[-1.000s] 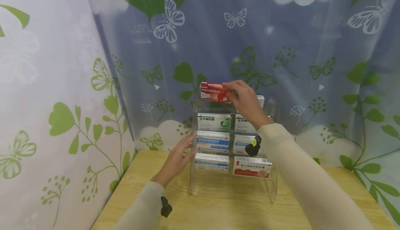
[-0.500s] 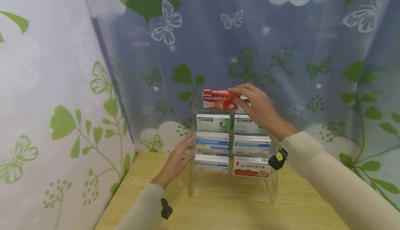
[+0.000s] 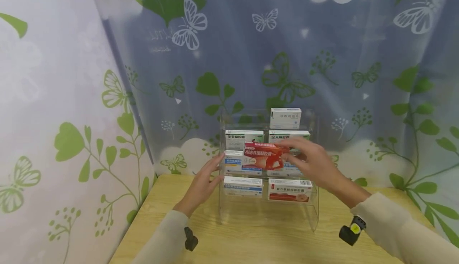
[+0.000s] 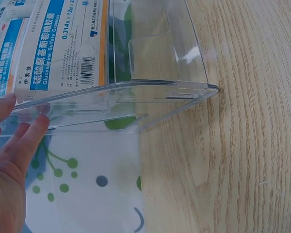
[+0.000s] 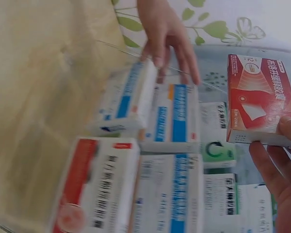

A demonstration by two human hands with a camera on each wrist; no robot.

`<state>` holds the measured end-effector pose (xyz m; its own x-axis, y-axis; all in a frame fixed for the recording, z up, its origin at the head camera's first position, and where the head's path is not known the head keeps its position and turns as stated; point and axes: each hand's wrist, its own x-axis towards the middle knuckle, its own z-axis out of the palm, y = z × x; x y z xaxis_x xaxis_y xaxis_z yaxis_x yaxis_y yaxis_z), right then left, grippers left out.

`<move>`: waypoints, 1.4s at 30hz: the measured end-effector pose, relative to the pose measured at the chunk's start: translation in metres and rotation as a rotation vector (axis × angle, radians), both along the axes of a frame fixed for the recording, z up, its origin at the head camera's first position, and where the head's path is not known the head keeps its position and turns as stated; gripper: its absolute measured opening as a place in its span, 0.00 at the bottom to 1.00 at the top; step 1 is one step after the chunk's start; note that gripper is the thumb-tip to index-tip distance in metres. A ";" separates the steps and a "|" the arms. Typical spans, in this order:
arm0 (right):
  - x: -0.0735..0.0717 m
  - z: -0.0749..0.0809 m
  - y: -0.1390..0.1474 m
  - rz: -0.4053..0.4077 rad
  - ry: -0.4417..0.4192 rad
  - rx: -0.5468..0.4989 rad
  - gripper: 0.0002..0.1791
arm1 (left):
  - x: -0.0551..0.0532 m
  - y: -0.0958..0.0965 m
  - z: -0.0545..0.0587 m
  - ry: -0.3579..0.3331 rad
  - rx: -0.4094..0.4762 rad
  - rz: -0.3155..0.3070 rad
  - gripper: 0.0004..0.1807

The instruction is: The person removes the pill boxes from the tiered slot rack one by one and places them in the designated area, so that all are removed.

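My right hand (image 3: 310, 164) pinches a red medicine box (image 3: 264, 156) by its right end and holds it in the air in front of the middle tiers of a clear acrylic rack (image 3: 315, 212). The right wrist view shows the same red box (image 5: 259, 99) against my fingertips (image 5: 288, 128). My left hand (image 3: 204, 180) lies flat with straight fingers against the rack's left side wall (image 4: 121, 97). The rack holds white, blue-striped and red boxes in tiers, with one white box (image 3: 285, 118) alone on the top tier at the right.
The rack stands on a light wooden table (image 3: 251, 240) pushed against curtains (image 3: 89, 96) printed with leaves and butterflies at the back and left. Bare tabletop lies in front of the rack. The top tier's left slot holds nothing.
My right hand has brought the red box down and toward me from the rack's top left to in front of the middle tiers. The left hand has stayed on the rack's side.
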<state>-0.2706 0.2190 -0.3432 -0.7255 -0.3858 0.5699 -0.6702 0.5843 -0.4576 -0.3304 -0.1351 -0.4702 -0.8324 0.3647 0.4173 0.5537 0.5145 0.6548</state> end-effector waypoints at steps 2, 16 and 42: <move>0.008 -0.012 0.000 0.027 -0.063 -0.015 0.21 | 0.000 0.000 0.000 0.003 0.000 0.002 0.44; 0.044 -0.112 -0.015 0.159 -0.504 -0.097 0.17 | 0.001 0.000 0.001 0.000 0.007 -0.004 0.45; 0.054 -0.215 -0.055 0.258 -0.841 -0.283 0.15 | 0.001 0.000 0.003 -0.039 -0.018 0.006 0.43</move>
<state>-0.2165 0.1639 -0.5580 -0.8544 -0.5195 -0.0080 -0.1464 0.2555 -0.9557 -0.3289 -0.1351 -0.4670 -0.8502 0.3670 0.3775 0.5246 0.5295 0.6666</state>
